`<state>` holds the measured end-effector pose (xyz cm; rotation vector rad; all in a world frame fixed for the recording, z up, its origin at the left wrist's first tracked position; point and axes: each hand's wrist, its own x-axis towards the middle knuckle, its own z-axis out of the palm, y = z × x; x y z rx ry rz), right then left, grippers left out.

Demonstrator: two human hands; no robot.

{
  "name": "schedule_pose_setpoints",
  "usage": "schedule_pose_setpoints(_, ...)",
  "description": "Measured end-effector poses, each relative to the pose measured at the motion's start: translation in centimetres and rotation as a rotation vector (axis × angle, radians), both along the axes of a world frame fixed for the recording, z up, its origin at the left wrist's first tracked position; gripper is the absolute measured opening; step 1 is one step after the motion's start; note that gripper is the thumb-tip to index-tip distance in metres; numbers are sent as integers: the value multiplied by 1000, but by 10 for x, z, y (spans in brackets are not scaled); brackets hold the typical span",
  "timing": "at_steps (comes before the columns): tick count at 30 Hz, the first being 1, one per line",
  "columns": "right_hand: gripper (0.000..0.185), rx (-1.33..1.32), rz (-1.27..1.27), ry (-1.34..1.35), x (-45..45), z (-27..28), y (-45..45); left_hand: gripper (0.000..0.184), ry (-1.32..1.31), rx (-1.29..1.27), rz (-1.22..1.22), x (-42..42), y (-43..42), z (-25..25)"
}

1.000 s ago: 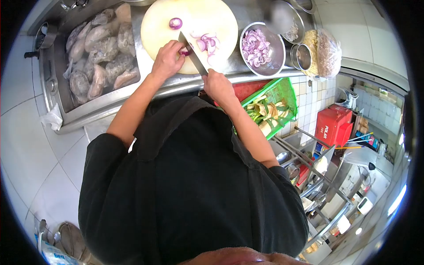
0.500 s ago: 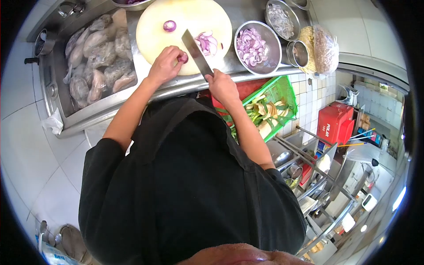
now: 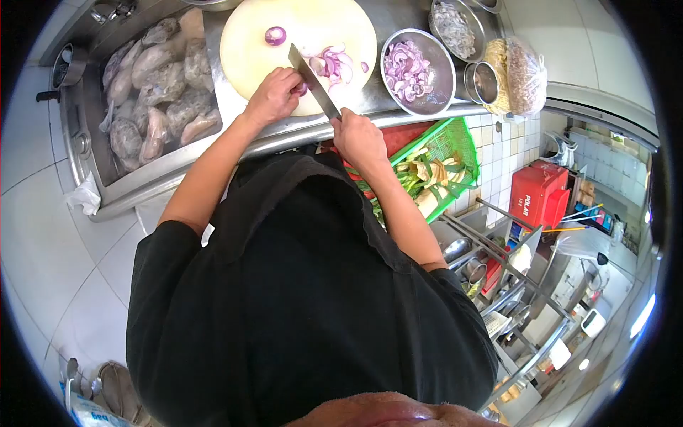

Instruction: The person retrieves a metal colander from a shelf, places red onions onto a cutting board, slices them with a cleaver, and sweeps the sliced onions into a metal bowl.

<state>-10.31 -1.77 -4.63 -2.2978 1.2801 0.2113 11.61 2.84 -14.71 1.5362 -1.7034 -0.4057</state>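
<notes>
My right hand (image 3: 358, 140) grips the handle of a knife (image 3: 313, 80), its broad blade slanting up and left over the round cutting board (image 3: 245, 53). Pressed against the board, my left hand (image 3: 275, 97) is closed on a small piece of red onion (image 3: 302, 90), mostly hidden by the fingers and lying close to the blade. Right of the blade lie purple-and-white onion slices (image 3: 334, 65). A halved red onion (image 3: 275, 35) rests farther back on the board.
A metal bowl (image 3: 450, 84) of sliced onion stands right of the board, a second metal bowl (image 3: 480, 46) behind it. Bagged meat (image 3: 162, 85) fills the sink at left. Below the counter edge is a green crate (image 3: 466, 146) with vegetable trimmings.
More slices lie right of the blade, and less of the onion piece shows beyond my left fingers. The knife has shifted slightly left and up; both hands keep their grips.
</notes>
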Motion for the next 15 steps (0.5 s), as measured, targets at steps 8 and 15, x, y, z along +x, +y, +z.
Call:
schedule_pose_setpoints(8,26,-17,-10,6,1,-1,3,18,50,-107,48,-3,1,-3)
schedule_pose_setpoints(15,26,16,6,57,5,7,2,18,43,-107,79,-1,3,-11)
